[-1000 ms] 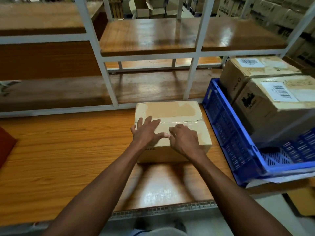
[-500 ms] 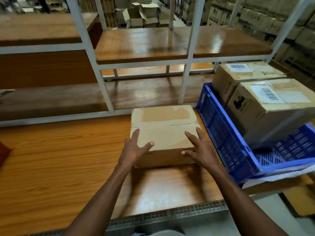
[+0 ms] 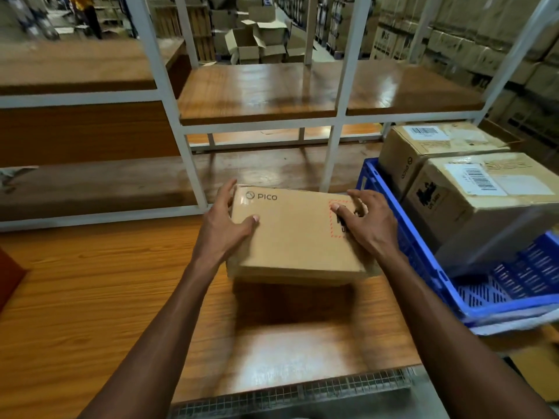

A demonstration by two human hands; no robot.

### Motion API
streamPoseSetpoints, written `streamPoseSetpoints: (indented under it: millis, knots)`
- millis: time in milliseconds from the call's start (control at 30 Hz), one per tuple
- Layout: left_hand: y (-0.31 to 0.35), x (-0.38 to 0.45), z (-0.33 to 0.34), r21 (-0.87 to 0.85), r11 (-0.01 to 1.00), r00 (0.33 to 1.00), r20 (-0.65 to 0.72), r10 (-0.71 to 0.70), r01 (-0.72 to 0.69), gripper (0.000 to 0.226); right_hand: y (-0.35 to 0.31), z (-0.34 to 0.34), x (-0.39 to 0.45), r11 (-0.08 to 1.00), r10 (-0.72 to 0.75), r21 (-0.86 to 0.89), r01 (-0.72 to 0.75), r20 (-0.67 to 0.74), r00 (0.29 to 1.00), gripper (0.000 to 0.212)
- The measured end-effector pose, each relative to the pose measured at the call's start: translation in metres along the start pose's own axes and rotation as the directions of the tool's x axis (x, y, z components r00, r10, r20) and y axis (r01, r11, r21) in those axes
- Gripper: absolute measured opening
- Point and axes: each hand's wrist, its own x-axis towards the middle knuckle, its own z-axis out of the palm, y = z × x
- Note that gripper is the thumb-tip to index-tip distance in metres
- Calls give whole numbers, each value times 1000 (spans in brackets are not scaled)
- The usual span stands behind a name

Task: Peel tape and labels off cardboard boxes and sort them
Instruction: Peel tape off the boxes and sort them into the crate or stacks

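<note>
The PICO cardboard box point(image 3: 298, 234) has just been tipped up and turned. A moment ago its taped top faced up and it lay flat on the wooden table point(image 3: 90, 297). Now a plain side with the PICO name and a red dotted square faces up, and the near edge looks lifted off the table, with a dark shadow under it. The left hand point(image 3: 223, 228) holds the left end, thumb on the top face and fingers wrapped round the far corner. The right hand point(image 3: 367, 225) holds the right end, fingers spread and curled over the red square. No tape or label shows on this side, so the person is likely checking the other sides for more to peel. Just to the right, the blue plastic crate point(image 3: 423, 267) holds two bigger boxes with barcode labels point(image 3: 478, 179) still on top, so they probably need peeling too.
</note>
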Motion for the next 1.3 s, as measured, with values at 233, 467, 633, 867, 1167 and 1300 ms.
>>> streamPoseSetpoints:
  millis: [233,467,633,867,1167,1300]
  knots:
    - [21,12,-19,-177,981,986,128,104,-80,52,15,9,24,925,231,268,-268,162,959,47]
    - [41,23,-14,-153,967,899,363,246,-203,63,42,49,5,662,346,503,-556,453,822,34]
    - [34,36,7,413,904,974,226,14,-109,87,46,60,-10,692,389,416,-590,474,790,22]
    - [29,54,17,507,836,914,405,-16,-209,59,-7,-2,21,810,204,494,-316,267,942,17]
    - [36,63,50,444,882,926,376,-25,-156,72,-65,-52,34,946,-111,-178,270,607,787,64]
    - [37,65,45,455,870,934,357,16,-189,75,-68,-37,23,917,-95,-269,294,570,816,84]
